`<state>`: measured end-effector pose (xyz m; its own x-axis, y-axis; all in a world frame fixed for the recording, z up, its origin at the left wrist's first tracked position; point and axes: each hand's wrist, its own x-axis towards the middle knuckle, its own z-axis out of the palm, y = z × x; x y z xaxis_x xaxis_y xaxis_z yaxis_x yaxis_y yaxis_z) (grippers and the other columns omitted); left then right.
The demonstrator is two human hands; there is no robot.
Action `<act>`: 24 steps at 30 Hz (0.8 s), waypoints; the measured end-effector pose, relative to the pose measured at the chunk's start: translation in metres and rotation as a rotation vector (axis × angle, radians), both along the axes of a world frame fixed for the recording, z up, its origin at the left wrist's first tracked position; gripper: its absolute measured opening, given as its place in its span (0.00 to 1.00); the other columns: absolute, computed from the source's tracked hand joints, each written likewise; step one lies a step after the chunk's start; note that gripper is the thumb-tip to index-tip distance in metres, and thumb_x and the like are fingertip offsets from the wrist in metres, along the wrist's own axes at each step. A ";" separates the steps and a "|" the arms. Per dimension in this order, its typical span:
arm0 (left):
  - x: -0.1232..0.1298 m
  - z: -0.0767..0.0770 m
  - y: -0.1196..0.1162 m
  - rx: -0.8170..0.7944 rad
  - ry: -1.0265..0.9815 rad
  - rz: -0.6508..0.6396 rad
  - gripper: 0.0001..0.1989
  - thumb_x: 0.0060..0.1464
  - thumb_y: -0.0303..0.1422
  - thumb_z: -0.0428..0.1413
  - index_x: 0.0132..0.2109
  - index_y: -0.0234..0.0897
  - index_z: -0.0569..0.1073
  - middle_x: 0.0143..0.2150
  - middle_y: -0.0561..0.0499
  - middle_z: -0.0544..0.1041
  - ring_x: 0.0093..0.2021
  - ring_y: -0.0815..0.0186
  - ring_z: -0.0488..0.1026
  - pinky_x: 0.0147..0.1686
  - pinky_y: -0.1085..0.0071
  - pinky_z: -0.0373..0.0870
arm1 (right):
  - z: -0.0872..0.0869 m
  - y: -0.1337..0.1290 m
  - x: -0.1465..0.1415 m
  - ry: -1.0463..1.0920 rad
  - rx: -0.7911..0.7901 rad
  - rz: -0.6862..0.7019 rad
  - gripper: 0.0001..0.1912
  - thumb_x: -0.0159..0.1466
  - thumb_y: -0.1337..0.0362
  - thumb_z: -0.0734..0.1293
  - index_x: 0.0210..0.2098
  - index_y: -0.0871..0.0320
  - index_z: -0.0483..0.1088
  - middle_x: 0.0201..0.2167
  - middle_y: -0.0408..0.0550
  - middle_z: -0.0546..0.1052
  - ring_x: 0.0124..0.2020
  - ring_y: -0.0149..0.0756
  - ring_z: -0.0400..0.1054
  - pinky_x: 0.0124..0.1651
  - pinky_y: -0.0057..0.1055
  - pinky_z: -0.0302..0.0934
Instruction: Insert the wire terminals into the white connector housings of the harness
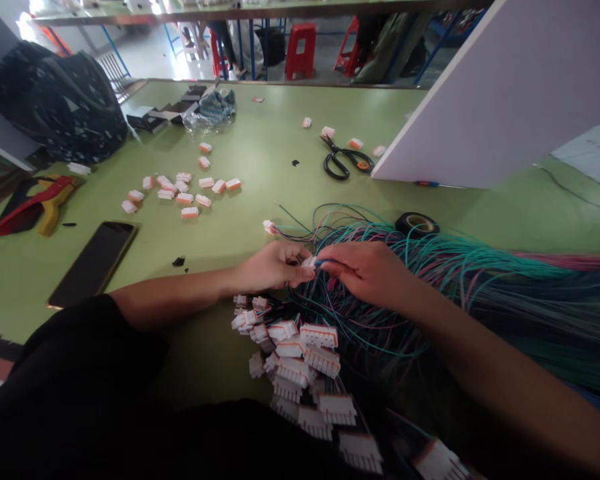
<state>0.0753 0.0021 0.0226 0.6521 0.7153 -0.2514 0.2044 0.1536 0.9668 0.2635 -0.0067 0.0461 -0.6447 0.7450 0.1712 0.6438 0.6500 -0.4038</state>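
Observation:
My left hand (pixel 275 265) pinches a small white connector (pixel 309 264) above the green table. Right beside it, my right hand (pixel 367 270) is closed on a dark blue wire (pixel 324 261) at the connector's edge; whether the wire's end is inside the connector is hidden by the fingers. Under and to the right of both hands spreads a large bundle of teal, pink and dark wires (pixel 460 267). Nearer my body lies a pile of white connectors with orange strips (pixel 293 370), some with wires attached. Another wired connector (pixel 269 227) rests just beyond my left hand.
Loose connectors (pixel 185 198) lie at the left middle of the table (pixel 260 147). A phone (pixel 94 263), red-yellow tool (pixel 35 203) and dark bag (pixel 57 100) are on the left. Black scissors (pixel 344 160), a tape roll (pixel 417 225) and a white panel (pixel 495 93) stand beyond the wires.

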 end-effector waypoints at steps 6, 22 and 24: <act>-0.002 -0.005 0.001 0.034 -0.033 -0.012 0.07 0.51 0.29 0.55 0.37 0.29 0.70 0.17 0.60 0.64 0.16 0.78 0.57 0.16 0.78 0.49 | -0.007 -0.001 -0.002 -0.025 0.033 0.000 0.13 0.61 0.66 0.56 0.32 0.58 0.72 0.28 0.49 0.78 0.29 0.33 0.70 0.34 0.28 0.59; 0.002 0.021 0.014 -0.332 -0.043 0.140 0.13 0.57 0.26 0.51 0.23 0.32 0.64 0.16 0.59 0.62 0.10 0.83 0.48 0.10 0.80 0.38 | 0.005 0.069 0.096 0.508 -0.027 -0.846 0.07 0.61 0.61 0.60 0.28 0.54 0.65 0.18 0.38 0.59 0.17 0.23 0.48 0.21 0.27 0.45; 0.001 0.023 0.023 -0.434 -0.123 0.134 0.12 0.58 0.26 0.49 0.25 0.32 0.66 0.16 0.59 0.63 0.09 0.82 0.48 0.09 0.80 0.38 | 0.001 0.080 0.104 0.408 0.048 -0.869 0.04 0.58 0.64 0.61 0.30 0.56 0.66 0.21 0.42 0.64 0.21 0.26 0.57 0.26 0.31 0.52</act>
<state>0.0762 0.0250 0.0453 0.6049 0.6409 -0.4726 0.0432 0.5662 0.8231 0.3675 0.0729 0.0473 0.2457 0.9209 0.3026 0.7244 0.0330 -0.6886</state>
